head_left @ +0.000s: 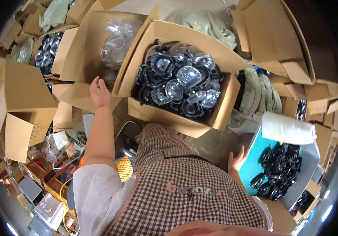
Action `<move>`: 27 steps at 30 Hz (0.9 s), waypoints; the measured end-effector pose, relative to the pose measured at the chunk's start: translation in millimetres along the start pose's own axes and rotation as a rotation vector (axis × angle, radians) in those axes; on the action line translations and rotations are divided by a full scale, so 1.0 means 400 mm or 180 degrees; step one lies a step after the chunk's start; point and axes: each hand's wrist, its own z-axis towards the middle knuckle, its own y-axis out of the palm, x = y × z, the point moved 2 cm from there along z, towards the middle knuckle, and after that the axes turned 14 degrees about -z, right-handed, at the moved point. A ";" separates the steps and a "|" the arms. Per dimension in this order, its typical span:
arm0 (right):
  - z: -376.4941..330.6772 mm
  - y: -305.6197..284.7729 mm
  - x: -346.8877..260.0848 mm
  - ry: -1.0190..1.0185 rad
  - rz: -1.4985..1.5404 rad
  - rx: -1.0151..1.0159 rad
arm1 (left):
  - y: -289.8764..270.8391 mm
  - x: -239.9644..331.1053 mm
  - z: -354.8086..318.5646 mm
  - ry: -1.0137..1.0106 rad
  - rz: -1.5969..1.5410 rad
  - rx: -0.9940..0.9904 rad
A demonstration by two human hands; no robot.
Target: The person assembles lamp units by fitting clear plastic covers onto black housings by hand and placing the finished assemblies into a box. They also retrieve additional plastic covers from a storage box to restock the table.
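My left hand [100, 92] reaches out over the flap of a cardboard box [86, 51] on the left, its fingers loosely bent with nothing visible in them. Inside that box lie clear plastic domed shells [118, 43]. My right hand [237, 159], fingers spread, is beside the near-left wall of a teal-lined bin [247, 169]. Black plastic parts [281, 169] fill the bin's lower part, and a roll of clear wrap [288, 128] lies across its top edge. Between my hands, an open cardboard box [165, 118] holds a heap of black-framed clear plastic shells [184, 74].
Open cardboard boxes [23, 84] crowd the left, and a large one [277, 35] stands at the upper right. Green-grey cloth-like sacking [261, 92] bulges beside the middle box. A wooden stool or chair [57, 185] and a yellow cable [61, 192] are at lower left.
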 end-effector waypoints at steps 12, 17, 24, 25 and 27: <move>0.171 -0.264 -1.294 -0.3965 0.2010 0.0042 | 0.222 -0.216 0.022 -0.1266 0.0334 -0.2912; 0.089 -0.157 -1.602 -0.4821 0.1620 -0.0437 | 0.258 -0.349 -0.047 -0.1316 -0.0216 -0.2508; 0.085 -0.023 -1.713 -0.5370 -0.0270 -0.0494 | 0.296 -0.472 0.015 -0.1736 -0.0843 -0.2583; 0.079 -0.021 -1.711 -0.5391 0.0083 -0.0368 | 0.301 -0.496 0.031 -0.1776 -0.0773 -0.2527; 0.087 -0.012 -1.698 -0.5427 0.0128 -0.0373 | 0.336 -0.514 0.054 -0.1937 -0.0938 -0.2460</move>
